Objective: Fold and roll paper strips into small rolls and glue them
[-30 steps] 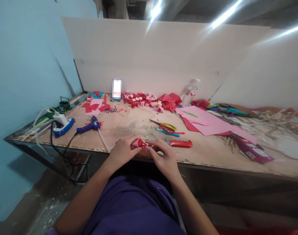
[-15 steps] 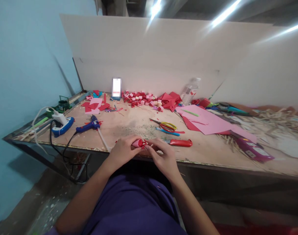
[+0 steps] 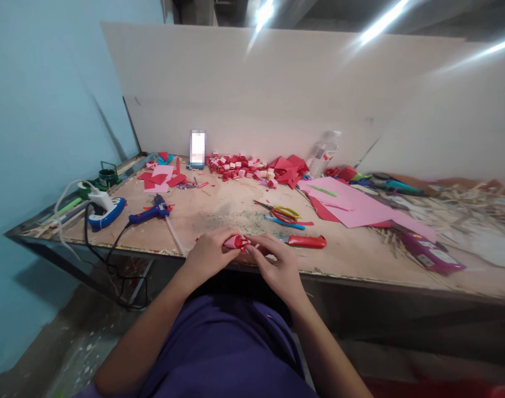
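Between my two hands, at the table's front edge, is a small folded piece of red and pink paper (image 3: pixel 234 242). My left hand (image 3: pixel 209 251) is closed around its left side. The thumb and fingers of my right hand (image 3: pixel 277 262) pinch its red right end. Just right of my right hand lies a knife with a red handle (image 3: pixel 307 241). Behind it are scissors with red and yellow handles (image 3: pixel 284 213) and a blue pen-like tool (image 3: pixel 286 223). My fingers cover part of the folded paper.
At the back stand a phone (image 3: pixel 197 149), a heap of small red and pink paper cubes (image 3: pixel 235 167) and a bottle (image 3: pixel 323 155). On the left lie a blue glue gun (image 3: pixel 150 213) and a power strip (image 3: pixel 108 215). Pink sheets (image 3: pixel 355 204) and a purple packet (image 3: pixel 431 253) lie right.
Both hands stay in nearly the same place with the folded paper between them. The red end by my right fingertips looks slightly altered in shape. Nothing else on the table has moved.
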Available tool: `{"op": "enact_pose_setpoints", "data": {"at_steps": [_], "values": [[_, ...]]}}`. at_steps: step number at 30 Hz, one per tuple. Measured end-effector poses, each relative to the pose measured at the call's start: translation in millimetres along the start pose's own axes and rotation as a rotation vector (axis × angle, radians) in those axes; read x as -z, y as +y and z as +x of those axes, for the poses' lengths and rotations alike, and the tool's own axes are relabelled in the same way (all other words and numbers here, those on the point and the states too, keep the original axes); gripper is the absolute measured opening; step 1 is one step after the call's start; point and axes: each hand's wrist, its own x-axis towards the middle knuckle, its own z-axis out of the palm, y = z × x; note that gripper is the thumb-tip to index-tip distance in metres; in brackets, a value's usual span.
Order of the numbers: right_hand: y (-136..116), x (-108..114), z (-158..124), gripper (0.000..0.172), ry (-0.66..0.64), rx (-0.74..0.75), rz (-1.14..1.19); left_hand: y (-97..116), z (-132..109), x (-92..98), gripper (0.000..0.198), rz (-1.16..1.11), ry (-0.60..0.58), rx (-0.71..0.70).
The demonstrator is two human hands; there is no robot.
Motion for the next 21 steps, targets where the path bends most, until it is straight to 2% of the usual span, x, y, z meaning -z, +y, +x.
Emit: {"op": "enact_pose_setpoints", "data": {"at_steps": [4, 11, 17, 21], "values": [[2.0, 0.4, 0.6, 0.017, 0.029, 0.006, 0.042, 0.1, 0.4, 0.2, 0.019, 0.009, 0.011, 0.005], [5.6, 0.1, -2.0, 0.019, 0.082, -0.044, 0.097, -3.4, -0.1, -1.8, 0.031, 0.026, 0.048, 0.008], [2.6, -0.2, 0.8, 0.013, 0.055, 0.034, 0.074, -6.1, 0.2, -2.7, 0.037, 0.003, 0.047, -0.019], [4.0, -2.6, 0.7, 0.015, 0.044, 0.057, 0.048, -4.5, 0.2, -2.0, 0.045, -0.029, 0.037, -0.028]]}}
